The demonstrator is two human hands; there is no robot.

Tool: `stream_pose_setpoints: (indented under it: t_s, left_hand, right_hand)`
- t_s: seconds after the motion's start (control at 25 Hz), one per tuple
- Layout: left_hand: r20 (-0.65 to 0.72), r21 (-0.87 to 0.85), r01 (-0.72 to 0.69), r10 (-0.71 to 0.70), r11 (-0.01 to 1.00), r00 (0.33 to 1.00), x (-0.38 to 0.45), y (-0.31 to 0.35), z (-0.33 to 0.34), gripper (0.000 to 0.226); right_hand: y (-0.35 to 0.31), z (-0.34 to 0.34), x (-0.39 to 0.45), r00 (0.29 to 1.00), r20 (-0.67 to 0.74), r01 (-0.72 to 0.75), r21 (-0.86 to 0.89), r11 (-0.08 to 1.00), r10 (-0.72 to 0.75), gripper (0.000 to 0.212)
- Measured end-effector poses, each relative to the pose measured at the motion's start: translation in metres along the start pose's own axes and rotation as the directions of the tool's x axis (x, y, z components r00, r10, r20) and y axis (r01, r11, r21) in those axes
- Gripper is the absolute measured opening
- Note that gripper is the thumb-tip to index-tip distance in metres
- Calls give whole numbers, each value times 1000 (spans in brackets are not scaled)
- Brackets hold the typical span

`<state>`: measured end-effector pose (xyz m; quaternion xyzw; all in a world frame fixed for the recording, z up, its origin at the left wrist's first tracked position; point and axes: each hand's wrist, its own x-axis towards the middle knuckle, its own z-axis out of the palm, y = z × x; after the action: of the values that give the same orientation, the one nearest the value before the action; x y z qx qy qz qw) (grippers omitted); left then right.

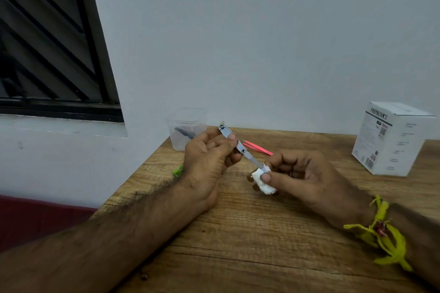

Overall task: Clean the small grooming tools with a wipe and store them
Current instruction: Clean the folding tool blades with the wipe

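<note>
A silver metal nail clipper with its file blade swung out is held above the wooden table. My left hand pinches the clipper's body between thumb and fingers. My right hand pinches a folded white wipe around the tip of the file blade. Pink tweezers lie on the table just behind the hands. A clear plastic container stands at the table's back left corner with a dark tool inside it.
A white cardboard box stands at the back right of the table. A small green item lies at the table's left edge, partly hidden by my left wrist. A grey wall rises behind the table, and a dark window is at the upper left.
</note>
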<state>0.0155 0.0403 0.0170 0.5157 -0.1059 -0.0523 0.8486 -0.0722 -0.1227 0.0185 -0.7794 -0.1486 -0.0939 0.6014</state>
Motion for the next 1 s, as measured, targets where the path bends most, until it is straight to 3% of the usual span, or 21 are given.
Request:
stream_pose_setpoints:
  t_s: [0.12, 0.24, 0.36, 0.48, 0.56, 0.68, 0.8, 0.88, 1.0]
  left_hand:
    - [17, -4, 2, -2, 1000, 1000, -3, 1, 0, 15]
    - [90, 72, -20, 13, 997, 996, -7, -2, 0, 24]
    - [194, 188, -75, 38, 979, 980, -9, -2, 0, 36]
    - [264, 322, -173, 87, 931, 961, -12, -2, 2, 37]
    - [269, 380, -231, 132, 896, 954, -14, -1, 3, 36]
    - [217, 384, -239, 164, 892, 962, -15, 0, 4, 38]
    - [190, 395, -245, 182, 886, 965, -16, -1, 5, 40]
    - [213, 413, -257, 182, 874, 960, -18, -1, 6, 38]
    - [263, 438, -267, 162, 858, 951, -20, -1, 7, 35]
  right_hand:
    - [0, 0, 2, 991, -74, -92, 251, 964, 114, 25]
    - [0, 7, 6, 965, -127, -134, 515, 847, 230, 29]
    - [2, 12, 8, 948, -207, -100, 533, 840, 244, 28]
    - [5, 14, 7, 917, -354, -48, 361, 931, 185, 20]
    - [6, 12, 5, 868, -496, -13, 60, 998, 41, 8]
    - [11, 5, 5, 784, -598, -95, -377, 921, -164, 5]
    - [16, 2, 8, 805, -589, -222, -408, 886, -70, 14]
    - [18, 5, 7, 837, -542, -169, -393, 904, -79, 9]
    - [13, 12, 3, 871, -427, -15, -518, 855, -243, 13]
